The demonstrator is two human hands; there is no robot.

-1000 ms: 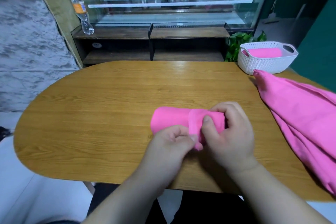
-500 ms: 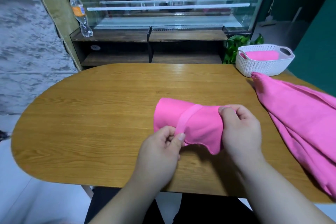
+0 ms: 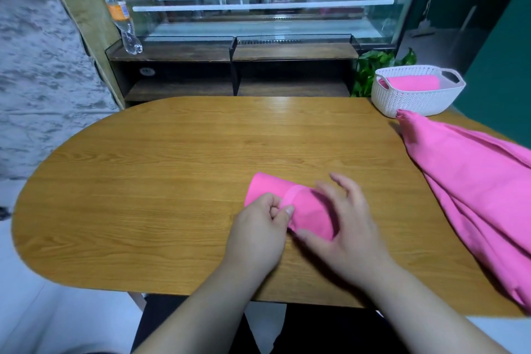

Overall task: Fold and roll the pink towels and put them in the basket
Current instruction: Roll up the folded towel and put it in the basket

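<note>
A part-rolled pink towel lies toward six o'clock on the desk, its banded flap pinched between thumb and forefinger of the left hand; the right hand is spread open at the roll's right end, gripping nothing. Tucking seems the step in hand; next, apparently, a snug wrap before the basket at two o'clock

— What's lost to you?
— I can't see the right end of the rolled pink cloth towel: the right hand, blurred, covers it. The loose pink fabric heap runs off the right edge.
— And the white woven plastic basket?
— Its wall hides most of the pink roll inside.
</note>
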